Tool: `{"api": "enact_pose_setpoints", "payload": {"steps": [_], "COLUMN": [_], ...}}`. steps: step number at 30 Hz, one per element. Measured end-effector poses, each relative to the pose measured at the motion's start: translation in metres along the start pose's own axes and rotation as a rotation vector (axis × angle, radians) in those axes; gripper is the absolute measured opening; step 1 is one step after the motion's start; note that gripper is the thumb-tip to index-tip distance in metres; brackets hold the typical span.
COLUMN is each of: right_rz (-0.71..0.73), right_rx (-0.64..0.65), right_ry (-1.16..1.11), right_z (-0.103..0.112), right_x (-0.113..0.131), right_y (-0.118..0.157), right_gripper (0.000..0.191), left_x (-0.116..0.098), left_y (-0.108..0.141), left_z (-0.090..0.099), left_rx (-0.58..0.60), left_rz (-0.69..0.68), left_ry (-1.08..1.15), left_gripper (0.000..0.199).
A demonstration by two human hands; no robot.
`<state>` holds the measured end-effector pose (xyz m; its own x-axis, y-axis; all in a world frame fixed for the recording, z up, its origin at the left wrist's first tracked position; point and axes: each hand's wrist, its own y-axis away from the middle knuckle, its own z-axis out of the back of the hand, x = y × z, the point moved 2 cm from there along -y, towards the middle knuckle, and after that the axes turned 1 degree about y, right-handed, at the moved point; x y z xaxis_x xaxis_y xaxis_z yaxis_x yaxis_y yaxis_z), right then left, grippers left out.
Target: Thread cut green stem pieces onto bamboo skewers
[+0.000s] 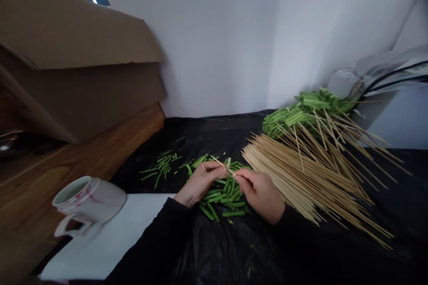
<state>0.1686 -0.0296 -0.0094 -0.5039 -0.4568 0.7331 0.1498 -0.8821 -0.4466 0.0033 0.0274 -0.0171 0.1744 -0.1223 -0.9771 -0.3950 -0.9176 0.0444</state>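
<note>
- Pinching a thin wooden skewer (216, 160) between thumb and fingers, the left hand (202, 181) is closed narrowly; the skewer slants from 10 o'clock to 4 o'clock.
- Right hand (262, 192) also grips the skewer, thumb and fingers together near its 4 o'clock end.
- One pale green piece (228, 163) stands across the skewer between the hands; whether it is pierced cannot be told.
- Clock positions below are taken from the two hands.
- Cut green stalks (234, 205) lie scattered beneath the hands and at 6 o'clock, on a black plastic sheet (217, 130).
- At 9 o'clock, a smaller cluster of thin green stalks (163, 164) lies apart.
- At 3 o'clock, a large bundle of skewers (294, 171) is spread, just beside the right hand.
- At 2 o'clock, green pieces are heaped in rows (307, 111), with sticks jutting toward 4 o'clock.
- Between 8 and 9 o'clock, a red-marked mug (103, 200) rests on a white board (133, 218).
- At 10 o'clock, a cardboard box (83, 44) sits on the wooden worktop (133, 138).
</note>
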Motion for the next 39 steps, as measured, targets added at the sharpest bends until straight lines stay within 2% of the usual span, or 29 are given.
{"api": "enact_pose_setpoints", "payload": {"steps": [8,18,21,26,30,33,39], "right_rz": [0.067,0.08,0.108,0.228,0.296,0.327,0.365], "right_rx": [-0.042,-0.043,-0.091,-0.241,-0.228,-0.233,-0.245], "right_ry": [0.127,0.148,0.212,0.469,0.68,0.757,0.788], "right_z": [-0.001,-0.002,0.003,0.014,0.016,0.016,0.016], "right_x": [-0.002,0.001,0.0,-0.005,-0.01,-0.012,-0.013], "right_y": [0.004,0.002,0.001,0.004,0.006,0.006,0.005], "right_gripper": [0.023,0.025,0.027,0.026,0.027,0.027,0.026], "left_x": [-0.001,0.003,-0.004,-0.017,-0.016,-0.009,0.002], "left_y": [0.001,0.003,0.001,-0.006,-0.01,-0.009,0.001], "left_z": [0.001,-0.008,0.001,0.03,0.041,0.035,0.005], "left_rx": [0.011,0.016,-0.014,-0.198,-0.137,-0.059,0.027], "left_rz": [-0.018,-0.057,-0.07,-0.15,-0.189,-0.221,-0.294], "left_ry": [-0.045,-0.166,-0.231,-0.51,-0.709,-0.812,-1.068], "left_gripper": [0.019,0.018,0.023,0.022,0.021,0.021,0.036]}}
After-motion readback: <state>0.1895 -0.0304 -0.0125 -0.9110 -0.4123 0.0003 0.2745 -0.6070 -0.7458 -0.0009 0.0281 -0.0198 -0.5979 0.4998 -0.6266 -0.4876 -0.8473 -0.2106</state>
